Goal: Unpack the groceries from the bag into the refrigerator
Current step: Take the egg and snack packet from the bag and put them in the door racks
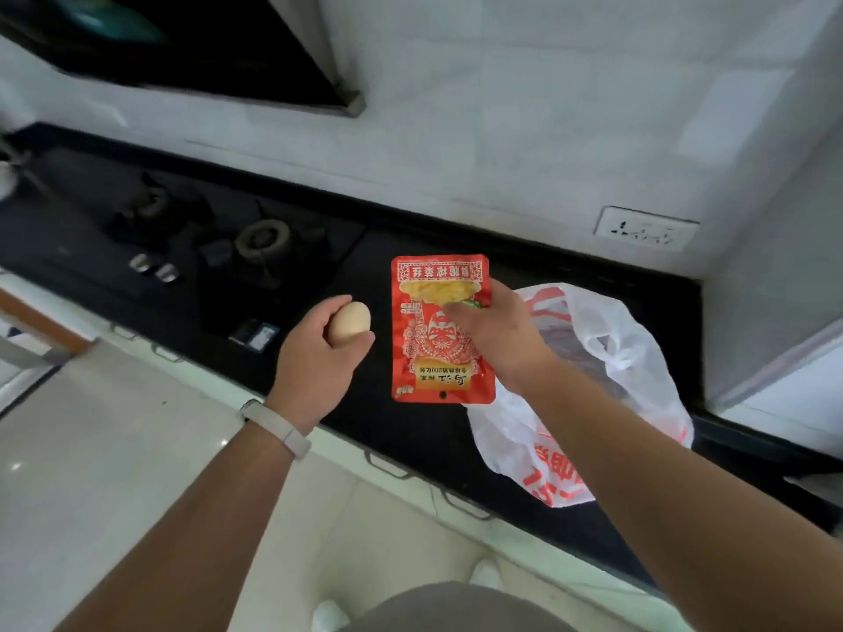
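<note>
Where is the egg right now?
Head view, left of centre: the left hand grips the egg over the black counter, left of the red packet.

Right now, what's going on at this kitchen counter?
A person stands at a black countertop with both hands full. The left hand holds an egg, and the right hand grips a red packet, held up above the counter. A white plastic bag lies on the counter just beyond the right hand. A gas stove sits to the left. Both items are out of the bag but not yet put away.
</note>
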Available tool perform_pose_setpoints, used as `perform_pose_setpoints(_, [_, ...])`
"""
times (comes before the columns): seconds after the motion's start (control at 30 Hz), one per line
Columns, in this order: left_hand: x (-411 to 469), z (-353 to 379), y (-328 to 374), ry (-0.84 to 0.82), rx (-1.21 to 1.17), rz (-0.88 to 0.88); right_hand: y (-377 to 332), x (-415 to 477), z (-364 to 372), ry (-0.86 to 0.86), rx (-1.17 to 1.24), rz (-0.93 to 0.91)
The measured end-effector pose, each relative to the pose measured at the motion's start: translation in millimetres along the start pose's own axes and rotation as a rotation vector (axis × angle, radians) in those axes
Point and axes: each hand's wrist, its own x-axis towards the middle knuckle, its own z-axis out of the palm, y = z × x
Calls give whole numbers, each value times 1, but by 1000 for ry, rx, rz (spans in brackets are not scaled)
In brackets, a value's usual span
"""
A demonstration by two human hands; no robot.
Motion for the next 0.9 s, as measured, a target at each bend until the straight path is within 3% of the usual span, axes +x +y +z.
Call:
perform_pose_setpoints(0.6, [-71, -315, -214, 421, -16, -250, -32, -65, 388, -429, -186, -59])
perform_pose_setpoints(0.9, [-149, -427, -291, 668, -97, -403, -27, -127, 542, -689, -287, -101])
